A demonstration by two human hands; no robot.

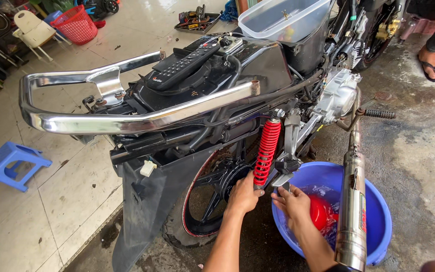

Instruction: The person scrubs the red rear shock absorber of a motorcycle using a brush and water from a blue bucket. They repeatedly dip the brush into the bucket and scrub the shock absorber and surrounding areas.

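Both hands are working at the lower mount of the red coil-spring shock absorber, which is still sitting bolted on the stripped black motorcycle. The left hand is closing around its base, while the right hand, fingers curled, is touching the bracket above the round blue plastic basin.

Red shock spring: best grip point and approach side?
Grip the red shock spring at its lower coils, probably from the open exhaust side. It stands nearly upright; the wheel blocks the far side. The left hand already wraps its base; the right hand is beside it.
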